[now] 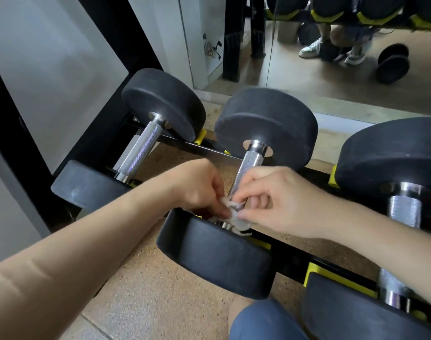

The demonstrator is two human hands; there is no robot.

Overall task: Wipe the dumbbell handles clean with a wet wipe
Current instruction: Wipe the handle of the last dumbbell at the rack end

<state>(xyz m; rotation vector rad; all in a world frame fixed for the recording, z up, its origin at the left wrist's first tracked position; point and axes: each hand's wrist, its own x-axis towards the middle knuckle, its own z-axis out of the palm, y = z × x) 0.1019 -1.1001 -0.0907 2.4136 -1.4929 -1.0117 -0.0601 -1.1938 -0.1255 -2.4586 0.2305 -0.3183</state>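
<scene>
Three black rubber-headed dumbbells were seen lying side by side on a low black rack (199, 147) fitted with yellow cradles (332, 278), their knurled steel handles pointing away from the camera. The middle dumbbell (216, 256) was being worked on. A crumpled white wet wipe (236, 218) was bunched round the near end of its handle (248, 168), just above the near head, and was held there from both sides.

The left hand (199, 190) was brought in from the left with its fingers curled downward, and the wipe was pinched at its fingertips. The right hand (278, 204) was set against it from the right. Its fingers were curled as well, and the wipe was gripped between thumb and forefinger where it touched the steel. The far length of the handle was left bare and shining.

The left dumbbell (160, 101) was seen untouched, its handle (140, 150) fully exposed. The right dumbbell (390, 153) was partly cut off by the frame edge, and its handle (403, 209) was crossed by the right forearm.

Behind the rack a mirror (332, 69) was fixed to the wall. In it were reflected a pair of pale shoes (310, 49) and further dumbbells. The floor (160, 290) under the rack was speckled tan, and a knee in blue cloth (263, 322) was visible at the bottom edge.
</scene>
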